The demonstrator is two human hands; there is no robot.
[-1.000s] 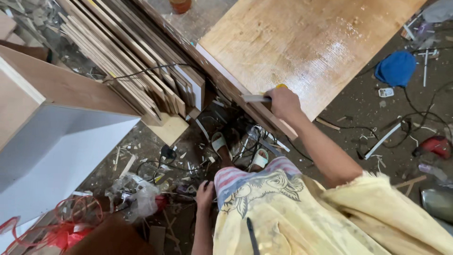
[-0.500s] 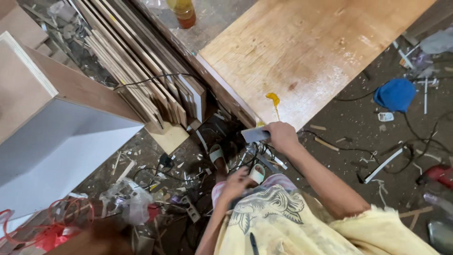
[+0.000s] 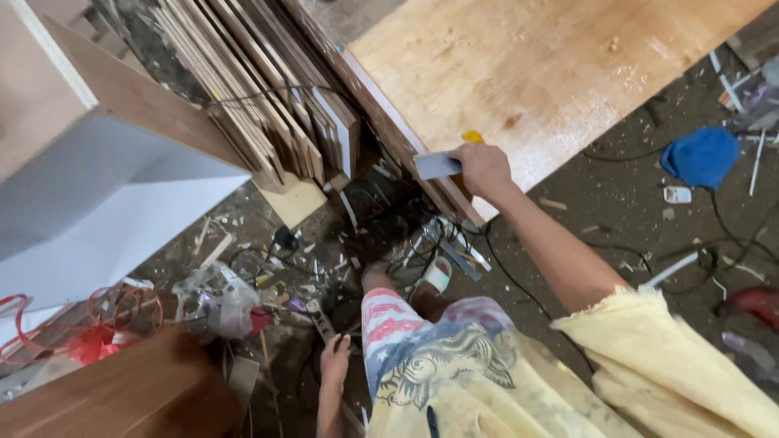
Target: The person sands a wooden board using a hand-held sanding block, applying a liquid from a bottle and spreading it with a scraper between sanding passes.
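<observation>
My right hand (image 3: pixel 485 169) grips a flat grey scraper (image 3: pixel 436 165) at the near corner of a large plywood board (image 3: pixel 535 65). A blob of yellow glue (image 3: pixel 472 137) lies on the board just beyond my fingers, and the board's surface near it looks wet and shiny. My left hand (image 3: pixel 333 362) hangs low beside my striped shorts (image 3: pixel 389 324), fingers loosely curled, holding nothing that I can see. It hovers above a power strip (image 3: pixel 319 318) on the littered floor.
A stack of thin plywood sheets (image 3: pixel 268 89) leans on edge to the left of the board. A white cabinet box (image 3: pixel 97 178) stands at far left, a brown panel (image 3: pixel 138 389) lower left. Cables, wood scraps, a plastic bag (image 3: pixel 219 304) and blue cloth (image 3: pixel 702 156) litter the floor.
My right hand has moved the scraper back up onto the board's corner, over the glue. My left hand dropped from my knee down to my side.
</observation>
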